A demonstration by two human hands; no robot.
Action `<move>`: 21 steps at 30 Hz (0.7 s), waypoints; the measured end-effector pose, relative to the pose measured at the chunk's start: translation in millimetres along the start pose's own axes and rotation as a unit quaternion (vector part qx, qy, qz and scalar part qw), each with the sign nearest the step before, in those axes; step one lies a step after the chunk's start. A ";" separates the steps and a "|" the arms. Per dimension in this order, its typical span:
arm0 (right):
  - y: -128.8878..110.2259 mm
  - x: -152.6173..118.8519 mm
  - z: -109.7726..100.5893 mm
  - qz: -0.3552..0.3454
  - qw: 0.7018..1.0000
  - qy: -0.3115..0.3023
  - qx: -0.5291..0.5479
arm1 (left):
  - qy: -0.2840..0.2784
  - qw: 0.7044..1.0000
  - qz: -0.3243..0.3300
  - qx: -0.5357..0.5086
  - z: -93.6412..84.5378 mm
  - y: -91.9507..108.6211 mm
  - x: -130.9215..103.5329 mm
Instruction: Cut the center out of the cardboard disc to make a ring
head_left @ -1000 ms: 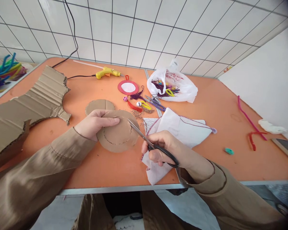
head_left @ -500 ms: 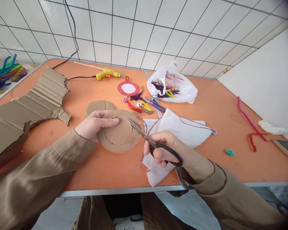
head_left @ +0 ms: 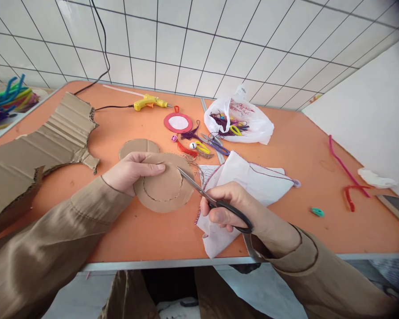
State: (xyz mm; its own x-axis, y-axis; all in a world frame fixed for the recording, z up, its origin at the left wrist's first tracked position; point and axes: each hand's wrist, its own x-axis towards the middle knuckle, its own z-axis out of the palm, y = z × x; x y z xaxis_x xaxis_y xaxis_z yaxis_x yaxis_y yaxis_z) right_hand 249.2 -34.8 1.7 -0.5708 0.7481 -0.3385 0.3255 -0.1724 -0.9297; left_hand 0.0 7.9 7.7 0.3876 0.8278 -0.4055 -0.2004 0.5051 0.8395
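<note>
A round cardboard disc [head_left: 162, 188] with a cut circular line inside it is pinched by my left hand [head_left: 129, 172], thumb on top at its upper left. My right hand [head_left: 231, 206] is wrapped round the black handles of a pair of scissors [head_left: 199, 188]. The blade tips touch the disc at the upper right of the inner circle. Behind my left hand a smaller cardboard disc [head_left: 139, 146] lies on the orange table [head_left: 136, 243]. White fabric [head_left: 252, 179] with purple stitching lies beneath and beyond my right hand.
Torn cardboard [head_left: 43, 146] covers the left side. Farther back are a yellow glue gun [head_left: 149, 103], a red-rimmed disc [head_left: 177, 122], purple scissors [head_left: 217, 145] and a white plastic bag [head_left: 259, 126]. Pipe cleaners [head_left: 346, 166] and a green coil [head_left: 318, 212] lie right.
The scissor blades look slightly more closed, and the fingers of my right hand have shifted a little on the handles. My left hand and the disc have barely moved.
</note>
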 end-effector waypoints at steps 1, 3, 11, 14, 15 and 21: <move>0.3 -0.7 0.1 0.002 1.000 -0.001 0.002 | -0.001 1.000 -0.002 0.002 0.0 0.6 -0.5; -0.1 -2.2 0.9 0.008 1.000 0.001 0.001 | 0.001 1.000 0.000 0.005 0.2 1.6 -1.6; -3.0 -3.6 7.7 0.022 0.999 0.023 0.000 | -0.014 1.000 -0.012 0.007 -3.2 1.8 1.0; -3.7 -2.2 9.8 -0.008 0.999 0.030 -0.015 | -0.019 1.000 -0.013 0.006 -5.6 1.3 2.7; -3.7 -1.8 10.3 -0.015 0.999 0.032 -0.020 | -0.020 1.000 -0.013 0.007 -6.1 1.3 3.0; 0.2 3.2 11.3 -0.013 1.000 0.013 0.002 | -0.010 1.000 -0.007 0.012 -5.7 4.0 3.2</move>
State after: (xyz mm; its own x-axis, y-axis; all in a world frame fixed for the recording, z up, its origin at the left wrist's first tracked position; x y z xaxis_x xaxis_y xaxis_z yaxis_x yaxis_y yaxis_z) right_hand 238.9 -39.7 -1.3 -0.5592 0.7685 -0.3110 0.3074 -0.1562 -0.9387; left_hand -4.7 14.0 7.7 0.4086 0.8151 -0.4107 -0.1731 0.5110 0.8420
